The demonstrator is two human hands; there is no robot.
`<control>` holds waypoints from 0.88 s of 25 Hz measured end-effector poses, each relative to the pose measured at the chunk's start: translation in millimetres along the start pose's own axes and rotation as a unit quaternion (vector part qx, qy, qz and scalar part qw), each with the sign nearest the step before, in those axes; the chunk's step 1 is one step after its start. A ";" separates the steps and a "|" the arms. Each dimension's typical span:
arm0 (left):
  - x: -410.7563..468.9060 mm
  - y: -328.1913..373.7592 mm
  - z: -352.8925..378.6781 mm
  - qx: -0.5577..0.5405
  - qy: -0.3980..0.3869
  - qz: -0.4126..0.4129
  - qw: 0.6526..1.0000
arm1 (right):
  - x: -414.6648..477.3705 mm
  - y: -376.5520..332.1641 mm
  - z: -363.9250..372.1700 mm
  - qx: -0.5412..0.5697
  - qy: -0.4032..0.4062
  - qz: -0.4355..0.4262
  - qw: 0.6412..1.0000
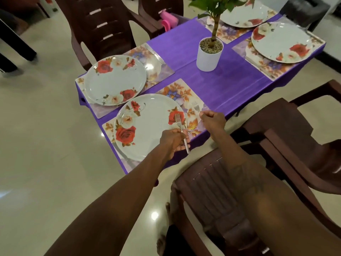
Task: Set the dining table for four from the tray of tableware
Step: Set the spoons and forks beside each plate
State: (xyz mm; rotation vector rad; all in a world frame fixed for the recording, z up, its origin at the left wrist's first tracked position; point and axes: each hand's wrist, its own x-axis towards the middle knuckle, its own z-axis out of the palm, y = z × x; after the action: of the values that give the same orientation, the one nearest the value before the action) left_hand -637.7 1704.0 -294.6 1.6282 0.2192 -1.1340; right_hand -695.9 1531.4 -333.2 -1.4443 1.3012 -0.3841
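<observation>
Several white plates with red roses lie on floral placemats on the purple table [217,85]. Over the right edge of the nearest plate [145,126], my left hand [174,142] grips a silver fork [181,132], tines pointing away from me. My right hand [213,120] holds a second fork [196,106] whose tines lie on the near placemat [181,93], just right of that plate; most of its handle is hidden in my fist. A knife [156,55] lies on the placemat beside the left plate [115,79]. Two more plates [281,42] sit at the far right.
A white pot with a green plant [209,54] stands mid-table. Dark brown plastic chairs surround the table: one right under my arms [217,196], one at right [299,145], one behind the left plate [103,28]. A pink object [168,19] lies on a far chair.
</observation>
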 end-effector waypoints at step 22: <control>35.2 33.6 8.5 0.021 -0.026 -0.020 0.999 | 53.6 -8.9 -5.7 -0.265 -0.029 -0.189 0.945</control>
State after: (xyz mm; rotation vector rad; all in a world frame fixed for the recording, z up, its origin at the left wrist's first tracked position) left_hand -602.2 1669.9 -298.9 1.6361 0.1966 -1.2164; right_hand -677.6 1481.5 -345.4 -2.1596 1.1209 -0.2436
